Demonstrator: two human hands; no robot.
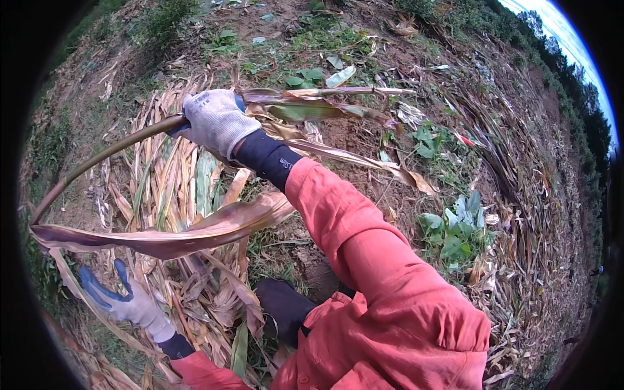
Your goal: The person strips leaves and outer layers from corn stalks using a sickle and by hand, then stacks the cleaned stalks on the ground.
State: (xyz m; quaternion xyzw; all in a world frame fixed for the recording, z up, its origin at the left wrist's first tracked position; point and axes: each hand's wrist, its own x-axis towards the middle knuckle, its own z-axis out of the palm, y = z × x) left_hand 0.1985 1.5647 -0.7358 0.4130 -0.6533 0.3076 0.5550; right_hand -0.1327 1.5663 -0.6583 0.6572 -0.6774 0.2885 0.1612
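Observation:
My right hand (214, 117), in a white knit glove with blue coating, is closed around a corn stalk (122, 141). The stalk bends down to the left, and its cut or broken end points right, with dry leaves hanging about it. A long purplish-brown corn leaf (170, 239) hangs from the stalk and stretches across above my left hand. My left hand (124, 300), gloved the same way, has its fingers spread and holds nothing. Beneath both hands lies a heap of dry corn stalks and leaves (173, 180).
A row of laid corn stalks (507, 161) runs along the right side. Low green broad-leaved plants (456, 229) grow on the bare soil before it. Bushes (168, 19) stand at the upper left, and dark trees (580, 83) line the far right edge.

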